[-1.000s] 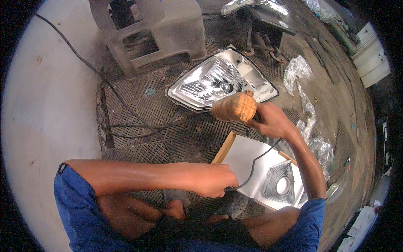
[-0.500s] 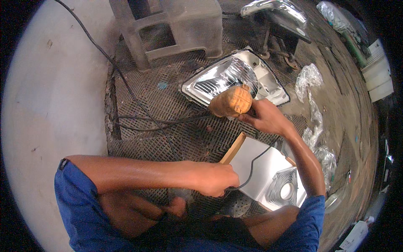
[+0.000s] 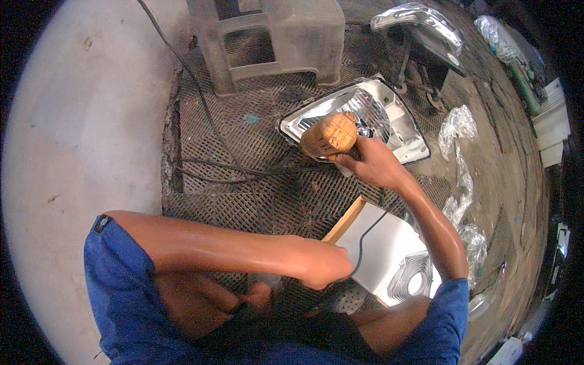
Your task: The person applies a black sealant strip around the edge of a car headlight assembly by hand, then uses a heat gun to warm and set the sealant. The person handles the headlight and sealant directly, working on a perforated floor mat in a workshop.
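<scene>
My right hand is closed round a worn orange power tool, shaped like a heat gun, its domed end towards me. The tool covers the near-left part of a headlight housing, silver inside with a black rim, lying on the mat. My left hand is a fist on a thin black strand. From the fist the strand crosses an open white box towards my right forearm; I cannot tell where it ends. A dark coiled strip with a round pale centre lies in the box.
A grey plastic stool stands beyond the housing on the perforated mat. Black cables run across the mat. Another headlight part is at the far right. Crumpled clear plastic lies on the floor to the right.
The whole view has shifted, with the floor things now further right. My right hand has carried the tool a little to the left over the headlight housing. My left fist keeps its hold.
</scene>
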Motion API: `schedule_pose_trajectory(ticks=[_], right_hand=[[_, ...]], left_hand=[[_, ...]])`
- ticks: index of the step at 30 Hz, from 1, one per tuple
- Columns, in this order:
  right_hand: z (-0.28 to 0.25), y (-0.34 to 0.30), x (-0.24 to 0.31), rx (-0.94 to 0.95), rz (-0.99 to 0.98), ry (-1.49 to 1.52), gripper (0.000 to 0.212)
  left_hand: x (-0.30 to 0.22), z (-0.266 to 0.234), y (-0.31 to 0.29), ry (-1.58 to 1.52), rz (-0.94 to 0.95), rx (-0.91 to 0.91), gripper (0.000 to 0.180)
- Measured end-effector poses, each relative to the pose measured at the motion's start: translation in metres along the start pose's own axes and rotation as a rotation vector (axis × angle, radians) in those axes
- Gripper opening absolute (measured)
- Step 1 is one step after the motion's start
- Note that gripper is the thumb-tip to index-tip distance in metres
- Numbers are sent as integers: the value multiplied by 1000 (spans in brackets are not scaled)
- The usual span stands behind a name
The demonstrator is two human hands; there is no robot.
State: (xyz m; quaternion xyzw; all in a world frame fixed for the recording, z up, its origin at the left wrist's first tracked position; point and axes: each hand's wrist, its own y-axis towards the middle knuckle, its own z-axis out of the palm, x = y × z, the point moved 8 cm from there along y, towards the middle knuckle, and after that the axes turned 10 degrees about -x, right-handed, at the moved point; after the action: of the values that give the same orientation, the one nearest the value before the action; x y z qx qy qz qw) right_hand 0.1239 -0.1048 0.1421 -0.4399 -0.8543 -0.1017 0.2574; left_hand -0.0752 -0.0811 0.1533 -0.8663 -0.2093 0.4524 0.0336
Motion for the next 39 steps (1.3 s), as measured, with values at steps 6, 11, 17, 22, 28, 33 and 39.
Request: schedule_pose_trajectory(ticks=[6, 11, 17, 22, 28, 33, 39], right_hand=[[2, 18, 14, -35, -22, 48, 47], [3, 28, 32, -35, -14, 17, 47], [15, 43, 30, -36, -14, 2, 46], [14, 52, 37, -77, -19, -11, 47], [15, 61, 48, -34, 1, 1, 47], [18, 74, 49, -104, -4, 8, 50], [16, 95, 54, -120, -8, 5, 54]], left_hand=[[-3, 4, 2, 72, -21, 61, 17], [0, 9, 3, 57, -112, 128, 21], [-2, 14, 4, 71, -113, 134, 20], [-5, 14, 4, 102, -138, 192, 22], [-9, 11, 2, 83, -183, 251, 23], [-5, 18, 1, 100, -164, 271, 23], [-4, 15, 0, 73, -226, 287, 21]])
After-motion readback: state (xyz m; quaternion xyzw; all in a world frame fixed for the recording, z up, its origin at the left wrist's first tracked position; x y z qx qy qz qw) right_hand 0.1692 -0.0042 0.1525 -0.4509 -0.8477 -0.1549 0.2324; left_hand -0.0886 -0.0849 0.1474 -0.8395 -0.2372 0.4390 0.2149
